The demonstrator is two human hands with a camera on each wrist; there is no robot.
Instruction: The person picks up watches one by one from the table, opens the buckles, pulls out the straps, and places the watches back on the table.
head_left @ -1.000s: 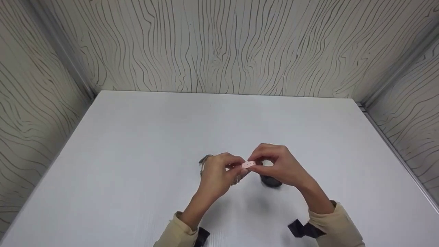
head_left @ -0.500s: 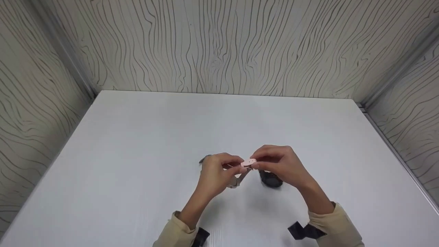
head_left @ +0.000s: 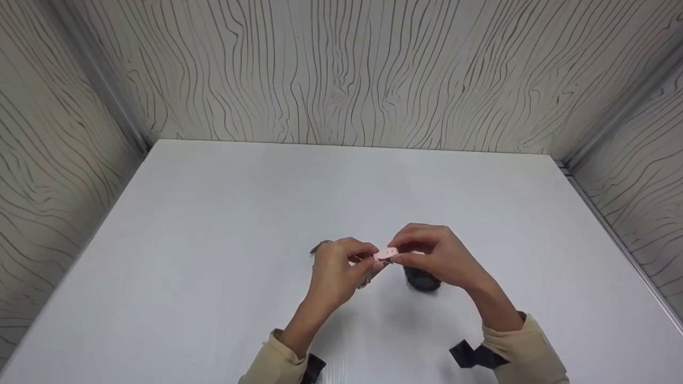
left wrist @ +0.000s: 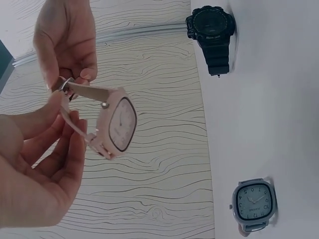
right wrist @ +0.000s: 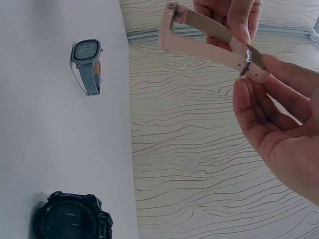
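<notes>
Both hands hold a pink wristwatch [left wrist: 122, 123] above the table, its strap bent into a loop. My left hand [head_left: 335, 269] pinches one part of the strap near the metal buckle [right wrist: 248, 60]. With thumb and fingers, my right hand [head_left: 440, 257] grips the holed strap end [right wrist: 257, 74], which passes through the buckle. The square dial with its dark rim faces away from the fingers in the left wrist view. Seen from the head, the left hand hides most of the watch, and only a pink bit of strap [head_left: 386, 254] shows between the fingertips.
A black digital watch [head_left: 421, 279] lies on the white table [head_left: 213, 224] below the right hand. Beyond the left hand, largely covered by it in the head view, lies a blue-grey square watch [left wrist: 253, 201]. Wood-patterned panels [head_left: 336, 69] enclose the table's back and sides.
The pink strap end has tilted between the fingertips, showing more of its flat face. The right fingers have shifted slightly along it; both hands stay in about the same place.
</notes>
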